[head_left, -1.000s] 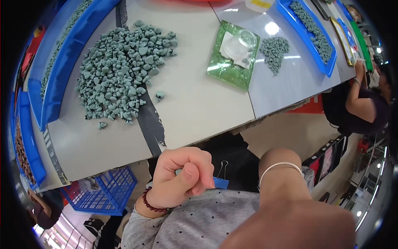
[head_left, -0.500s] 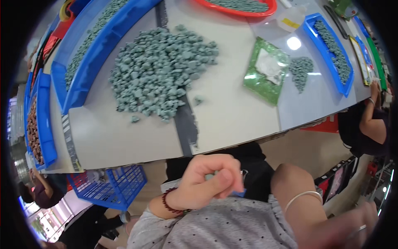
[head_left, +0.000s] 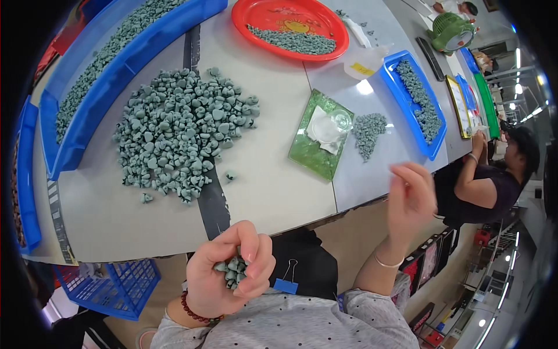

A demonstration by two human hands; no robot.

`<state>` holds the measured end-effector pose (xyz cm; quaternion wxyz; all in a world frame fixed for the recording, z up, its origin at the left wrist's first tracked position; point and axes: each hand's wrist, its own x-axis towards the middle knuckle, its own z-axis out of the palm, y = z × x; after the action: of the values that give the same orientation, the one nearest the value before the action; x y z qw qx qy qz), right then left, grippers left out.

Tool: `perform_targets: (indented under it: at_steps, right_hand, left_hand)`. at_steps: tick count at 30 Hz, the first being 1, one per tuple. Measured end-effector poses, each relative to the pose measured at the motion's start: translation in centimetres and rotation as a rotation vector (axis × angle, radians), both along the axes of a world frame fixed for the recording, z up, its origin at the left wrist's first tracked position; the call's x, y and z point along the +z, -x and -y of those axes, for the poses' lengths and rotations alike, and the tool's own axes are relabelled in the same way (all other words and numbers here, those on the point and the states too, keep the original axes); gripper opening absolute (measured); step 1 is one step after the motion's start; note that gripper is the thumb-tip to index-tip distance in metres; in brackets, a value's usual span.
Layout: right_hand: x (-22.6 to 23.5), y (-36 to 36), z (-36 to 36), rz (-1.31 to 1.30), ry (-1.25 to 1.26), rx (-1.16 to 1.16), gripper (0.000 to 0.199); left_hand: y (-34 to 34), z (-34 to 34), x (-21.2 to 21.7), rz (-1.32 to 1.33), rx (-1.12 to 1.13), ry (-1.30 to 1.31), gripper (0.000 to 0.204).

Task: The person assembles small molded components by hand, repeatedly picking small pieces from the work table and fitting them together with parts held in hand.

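A grey-white surface (head_left: 273, 192) is seen from above, and at its middle lies a large loose heap (head_left: 183, 131) of small grey-green moulded pieces. To the left of the heap, a long blue tray (head_left: 116, 75) is filled along its length with the same pieces. Beyond the heap, a round red tray (head_left: 290, 26) holds a narrow band of them. To the right of the heap, a flat green tray (head_left: 319, 136) carries a crumpled clear bag and a small clear cup, with a little separate pile (head_left: 369, 131) of pieces just beside it. Farther right, a smaller blue tray (head_left: 415, 102) holds a strip of pieces. Below the heap, under the surface's near edge, a blue mesh basket (head_left: 113, 285) is visible; its contents cannot be made out.

Compared with half a second ago, the right hand (head_left: 410, 195) has been raised from the lap to the right of the heap, past the surface's edge; it is held up with fingers loosely spread and nothing visible in it. The view has also shifted, so the red tray is now shown whole.

The left hand (head_left: 229, 276) is held below the heap, in front of the body, and is curled around a small cluster of pieces (head_left: 232, 270). These are matte, grey-green, rounded and knobbly, and only partly visible between the fingers.
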<state>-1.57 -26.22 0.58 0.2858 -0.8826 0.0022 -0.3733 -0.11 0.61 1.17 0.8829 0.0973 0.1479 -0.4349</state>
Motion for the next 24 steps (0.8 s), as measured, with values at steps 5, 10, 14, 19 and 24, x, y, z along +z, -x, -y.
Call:
perform_targets:
  at_steps: [5, 10, 14, 19, 24]
  right_hand:
    - [-1.1, -1.3, -0.5, -0.263, -0.049, -0.054, 0.013]
    - [-0.9, -1.5, -0.7, -0.284, 0.019, -0.034, 0.012]
    - [0.3, -0.8, -0.9, -0.21, -0.223, 0.166, 0.008]
    - [4.4, -2.0, -8.5, -0.067, -1.192, 1.394, 0.029]
    - [6.5, -1.3, -9.4, 0.128, -1.212, 1.232, 0.022]
  left_hand:
    - [-0.6, 0.0, -0.8, 0.085, -0.104, 0.036, 0.01]
    - [-0.3, 0.0, -1.0, 0.116, -0.076, 0.001, 0.011]
    - [-0.1, -0.1, -1.2, 0.106, -0.057, 0.012, 0.011]
    - [0.4, -0.3, -2.0, 0.133, -0.047, 0.059, 0.013]
    - [0.6, 0.4, -0.8, 0.161, -0.111, 0.114, 0.012]
